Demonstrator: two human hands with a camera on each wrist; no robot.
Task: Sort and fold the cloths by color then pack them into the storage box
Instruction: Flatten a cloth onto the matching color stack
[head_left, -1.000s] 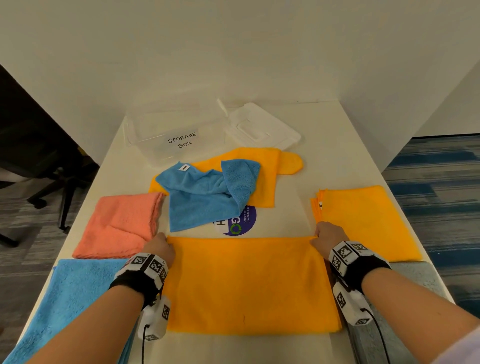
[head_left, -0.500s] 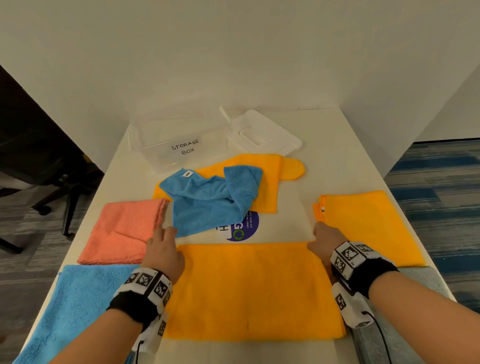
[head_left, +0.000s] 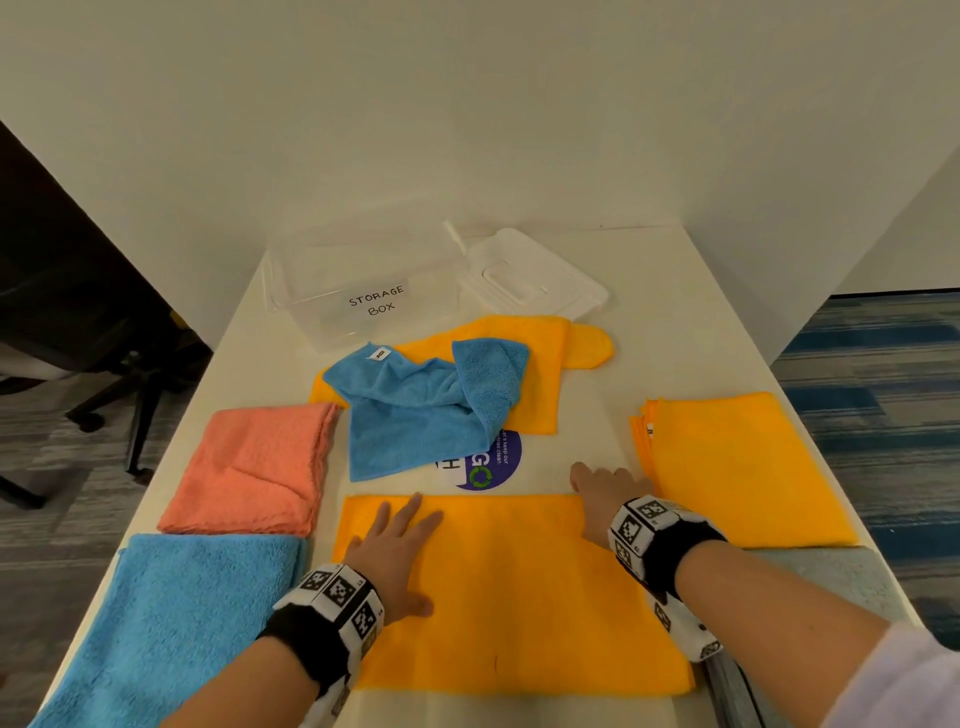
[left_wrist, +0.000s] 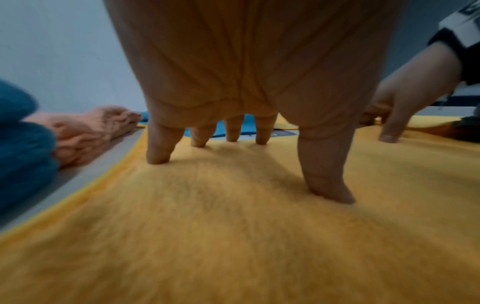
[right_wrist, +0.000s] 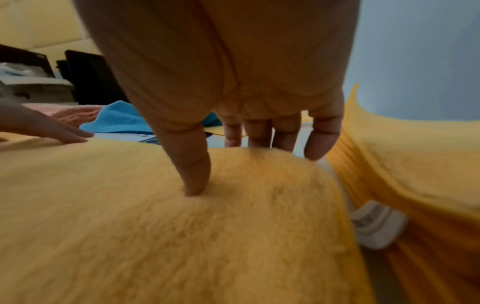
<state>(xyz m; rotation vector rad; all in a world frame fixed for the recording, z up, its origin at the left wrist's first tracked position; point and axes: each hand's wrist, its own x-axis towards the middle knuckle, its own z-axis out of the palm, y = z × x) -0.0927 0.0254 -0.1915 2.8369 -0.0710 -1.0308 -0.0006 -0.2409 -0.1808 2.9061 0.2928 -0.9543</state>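
Observation:
A half-folded orange cloth (head_left: 519, 587) lies flat at the table's near edge. My left hand (head_left: 397, 551) presses its far left part with straight, spread fingers (left_wrist: 158, 148). At the cloth's far right corner my right hand (head_left: 602, 493) rests with straight fingers (right_wrist: 322, 139) and the thumb pushed into the pile. A folded orange cloth (head_left: 737, 467) sits to the right. To the left lie a folded pink cloth (head_left: 254, 467) and a blue cloth (head_left: 176, 623). Further back, a crumpled blue cloth (head_left: 421, 405) lies on another orange cloth (head_left: 540, 374). The clear storage box (head_left: 363, 291) stands open at the back.
The box's clear lid (head_left: 530, 280) lies beside it to the right. A round purple sticker (head_left: 488, 462) shows on the white table (head_left: 675, 322). A grey cloth (head_left: 831, 582) peeks out under my right forearm. Walls close the back; an office chair (head_left: 119, 374) stands left.
Both hands let go of the orange cloth's far edge and flattened out. The left hand slid right onto the cloth; the right hand stayed near the far right corner.

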